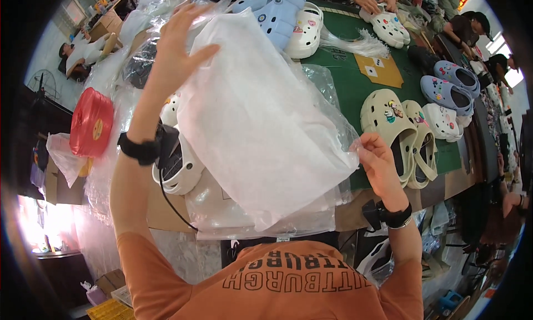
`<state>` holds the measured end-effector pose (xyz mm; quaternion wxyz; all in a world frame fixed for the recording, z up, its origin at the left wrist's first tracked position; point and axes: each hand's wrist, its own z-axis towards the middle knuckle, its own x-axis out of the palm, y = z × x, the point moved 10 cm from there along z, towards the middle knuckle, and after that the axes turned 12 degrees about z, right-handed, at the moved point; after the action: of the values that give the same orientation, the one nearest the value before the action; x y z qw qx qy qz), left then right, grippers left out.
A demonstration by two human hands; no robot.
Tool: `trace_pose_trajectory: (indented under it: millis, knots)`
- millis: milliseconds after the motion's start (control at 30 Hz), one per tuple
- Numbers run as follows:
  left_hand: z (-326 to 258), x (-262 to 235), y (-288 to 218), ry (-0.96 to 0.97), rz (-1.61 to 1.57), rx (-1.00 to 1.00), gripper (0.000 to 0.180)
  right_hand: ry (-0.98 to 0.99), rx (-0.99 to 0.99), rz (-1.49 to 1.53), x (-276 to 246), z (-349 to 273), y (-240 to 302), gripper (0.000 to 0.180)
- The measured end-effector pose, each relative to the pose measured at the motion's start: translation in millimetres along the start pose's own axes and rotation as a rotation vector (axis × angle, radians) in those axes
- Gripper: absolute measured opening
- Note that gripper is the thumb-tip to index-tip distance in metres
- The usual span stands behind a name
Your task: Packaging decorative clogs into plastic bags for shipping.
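A soft, translucent white bag is spread at a slant in front of me, above the table. My left hand is raised at its upper left edge, fingers spread and thumb apart; whether it touches the bag is unclear. With thumb and fingers pinched, my right hand holds the bag's lower right edge. Partly hidden under the bag's left side is a white clog. Beside my right hand stands a pair of beige clogs with colourful charms. Clear plastic bags lie beneath the white bag.
Light blue clogs and a white clog stand beyond the bag. More blue clogs are at the right. A red roll of plastic twine sits left. Across the green mat, another person's hands hold a white clog.
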<state>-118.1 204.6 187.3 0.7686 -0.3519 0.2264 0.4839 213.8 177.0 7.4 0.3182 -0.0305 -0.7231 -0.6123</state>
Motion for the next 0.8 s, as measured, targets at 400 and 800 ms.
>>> trace_pose_trajectory:
  millis: [400, 800]
  knots:
    - [-77, 89, -190, 0.381, -0.211, 0.726, 0.022, 0.041, 0.026, 0.159, 48, 23, 13, 0.016]
    - [-27, 88, -161, 0.243, -0.489, 0.263, 0.011, 0.131, 0.094, -0.034, 89, 13, -36, 0.089]
